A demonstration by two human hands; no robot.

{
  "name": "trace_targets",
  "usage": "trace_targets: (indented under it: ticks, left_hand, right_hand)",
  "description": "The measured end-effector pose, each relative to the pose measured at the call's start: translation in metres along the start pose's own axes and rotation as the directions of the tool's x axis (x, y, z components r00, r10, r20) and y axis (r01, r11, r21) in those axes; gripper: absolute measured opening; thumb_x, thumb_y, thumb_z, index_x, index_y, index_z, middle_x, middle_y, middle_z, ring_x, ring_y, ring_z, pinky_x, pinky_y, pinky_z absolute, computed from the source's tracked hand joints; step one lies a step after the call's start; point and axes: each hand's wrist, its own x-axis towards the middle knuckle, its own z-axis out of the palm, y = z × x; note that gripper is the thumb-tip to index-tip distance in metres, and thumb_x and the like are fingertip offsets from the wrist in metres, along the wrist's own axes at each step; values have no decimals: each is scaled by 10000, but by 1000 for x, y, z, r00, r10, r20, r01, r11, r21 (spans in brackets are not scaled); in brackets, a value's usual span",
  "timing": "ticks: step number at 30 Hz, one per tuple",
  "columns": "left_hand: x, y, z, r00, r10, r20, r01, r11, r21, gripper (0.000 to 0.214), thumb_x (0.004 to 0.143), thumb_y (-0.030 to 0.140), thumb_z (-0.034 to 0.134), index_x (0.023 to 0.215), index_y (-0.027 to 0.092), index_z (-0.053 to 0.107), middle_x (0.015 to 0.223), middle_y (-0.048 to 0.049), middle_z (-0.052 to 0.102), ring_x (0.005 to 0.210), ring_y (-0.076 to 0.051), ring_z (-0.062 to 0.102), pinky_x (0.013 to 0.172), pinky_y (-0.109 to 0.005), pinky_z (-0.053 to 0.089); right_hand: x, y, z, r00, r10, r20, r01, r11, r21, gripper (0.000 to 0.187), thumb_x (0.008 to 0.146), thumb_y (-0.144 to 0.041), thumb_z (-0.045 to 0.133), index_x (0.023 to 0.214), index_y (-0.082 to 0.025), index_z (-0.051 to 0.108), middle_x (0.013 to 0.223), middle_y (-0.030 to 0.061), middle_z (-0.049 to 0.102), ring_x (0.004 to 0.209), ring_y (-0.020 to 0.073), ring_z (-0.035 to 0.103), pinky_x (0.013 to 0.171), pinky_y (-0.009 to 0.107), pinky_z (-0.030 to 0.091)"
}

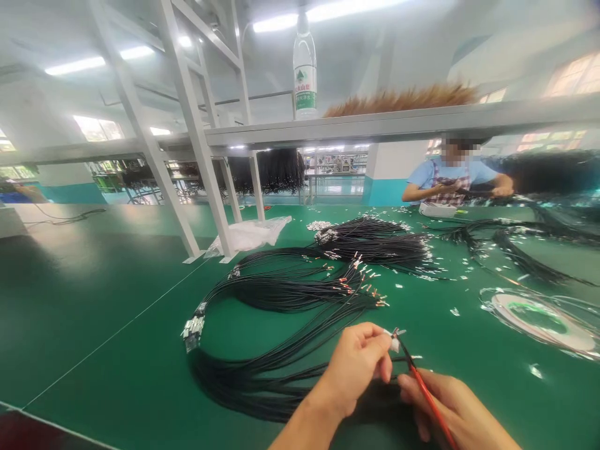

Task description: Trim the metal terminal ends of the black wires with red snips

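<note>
My left hand (359,359) is closed in a pinch on a small white piece (394,342) that sticks out past the fingertips. In my right hand (450,400) is a red-handled tool (429,395) with a slim dark metal head. The tool's tip meets the white piece; whether its jaws are apart is too small to tell. Black cables (253,390) run in a curved bundle under and beside my left hand. A cluster of white connectors (193,331) gathers their far ends at the left. More cables (281,290) with white and orange tips lie beyond.
Another black cable bundle (375,244) lies farther back among white scraps. A wire coil (539,319) is at the right. Shelf posts (197,125) stand on the green table (117,306) near a plastic bag (255,233). A bottle (304,81) stands overhead. A co-worker (452,175) handles black cables opposite.
</note>
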Motion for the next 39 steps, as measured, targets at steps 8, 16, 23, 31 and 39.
trace_targets:
  ticks: [8,16,23,31,39]
  left_hand:
    - [-2,-3,2,987,135,-93,-126,988,90,212,836,369,464,782,174,531,506,33,458,469,-87,339,514,-249,233]
    - [2,11,-15,987,-39,157,110,872,-477,248,696,352,636,682,160,481,411,77,397,372,-31,158,437,-231,116]
    - [2,9,-10,999,4,48,12,948,-317,265,765,376,599,856,156,483,461,42,507,394,-39,254,450,-233,125]
    - [3,8,-7,998,8,61,8,967,-255,313,751,245,490,1041,132,452,489,39,522,433,-70,384,445,-212,190]
    - [-1,16,-29,996,71,-61,-71,997,7,246,756,263,609,958,129,567,742,-36,618,690,-123,557,656,-245,407]
  right_hand:
    - [3,-6,-6,997,-65,50,66,997,-29,549,788,-708,437,635,-194,552,461,-6,541,395,107,405,401,210,289]
    - [23,5,-12,993,-14,117,23,997,-73,431,780,-596,522,615,-198,512,422,-16,529,321,88,370,325,191,218]
    - [22,-5,-27,982,-28,-185,76,963,259,478,641,-643,658,696,-175,585,465,-26,554,339,83,420,374,195,287]
    - [30,-27,9,981,-57,-186,159,786,598,498,604,-569,777,829,-143,649,498,-22,558,352,65,421,363,168,210]
    - [44,-29,21,980,-121,-155,189,798,572,487,607,-607,753,639,-161,560,453,-36,514,324,52,395,345,165,221]
